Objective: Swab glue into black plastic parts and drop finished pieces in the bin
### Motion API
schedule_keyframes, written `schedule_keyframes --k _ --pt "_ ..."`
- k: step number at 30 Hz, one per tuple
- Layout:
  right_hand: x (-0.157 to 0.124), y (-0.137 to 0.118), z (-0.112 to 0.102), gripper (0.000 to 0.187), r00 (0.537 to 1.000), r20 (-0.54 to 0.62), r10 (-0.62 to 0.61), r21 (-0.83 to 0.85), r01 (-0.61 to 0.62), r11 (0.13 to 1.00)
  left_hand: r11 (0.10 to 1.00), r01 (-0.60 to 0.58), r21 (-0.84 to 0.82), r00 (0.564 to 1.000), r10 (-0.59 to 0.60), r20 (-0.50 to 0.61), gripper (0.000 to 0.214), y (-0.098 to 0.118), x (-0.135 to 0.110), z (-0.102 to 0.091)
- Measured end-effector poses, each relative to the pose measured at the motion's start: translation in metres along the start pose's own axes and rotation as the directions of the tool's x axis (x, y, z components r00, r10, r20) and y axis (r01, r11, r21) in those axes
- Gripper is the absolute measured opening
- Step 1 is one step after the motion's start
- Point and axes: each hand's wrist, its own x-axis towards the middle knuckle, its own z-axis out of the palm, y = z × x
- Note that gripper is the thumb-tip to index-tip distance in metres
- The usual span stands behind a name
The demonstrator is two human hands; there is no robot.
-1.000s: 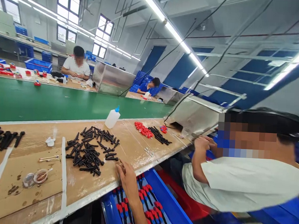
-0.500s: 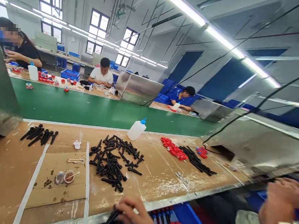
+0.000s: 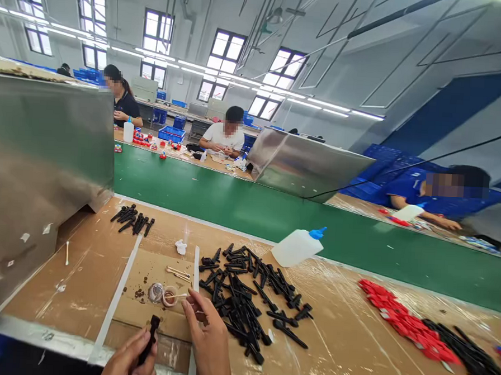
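Observation:
My left hand (image 3: 130, 363) is at the bottom edge, closed on a black plastic part (image 3: 150, 336) that stands up from its fingers. My right hand (image 3: 209, 342) lies beside it with fingers stretched toward a small round cup (image 3: 170, 296) holding a swab; I cannot tell whether it pinches anything. A pile of several black plastic parts (image 3: 245, 291) lies just right of that hand on the brown workbench (image 3: 86, 268).
A white squeeze bottle (image 3: 298, 247) with blue cap lies behind the pile. Red parts (image 3: 398, 321) and more black parts (image 3: 469, 350) lie at right, another black heap (image 3: 131, 221) at left. A metal hood (image 3: 37, 171) stands at left. Beyond the green conveyor belt (image 3: 249, 207), other people work.
The view has swung left and down toward the bench. My left hand has come into view holding a black part, and my right hand moved from the bench edge up beside the cup.

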Motion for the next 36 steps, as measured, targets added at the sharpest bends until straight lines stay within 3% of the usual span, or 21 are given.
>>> schedule_keyframes --k 3,8,13,20,31,36 --pt "0.006 -0.008 0.010 0.031 0.998 0.056 0.033 0.025 -0.034 0.999 1.000 0.007 -0.003 1.000 -0.007 -0.018 0.054 -0.001 0.009 -0.006" --pt "0.009 -0.025 0.020 0.018 0.990 0.090 -0.108 -0.082 0.115 0.990 0.997 0.031 -0.077 0.998 -0.027 0.052 0.057 -0.011 0.024 -0.020" --pt "0.009 -0.026 0.017 0.017 0.975 -0.031 -0.219 -0.168 0.211 0.963 0.993 0.038 -0.113 0.994 -0.027 0.101 0.053 -0.011 0.021 -0.022" --pt "0.007 -0.019 0.008 0.019 0.968 -0.125 -0.216 -0.166 0.194 0.967 0.993 0.036 -0.109 0.996 -0.028 0.080 0.057 -0.012 0.023 -0.023" --pt "0.004 -0.014 0.003 0.038 0.984 -0.175 0.043 0.016 -0.041 0.999 0.995 0.044 -0.089 0.985 -0.028 0.170 0.053 -0.012 0.024 -0.024" --pt "-0.005 -0.009 0.007 0.039 0.963 -0.264 0.050 0.052 -0.037 0.998 0.997 0.037 -0.072 0.982 -0.023 0.188 0.054 -0.006 0.021 -0.018"
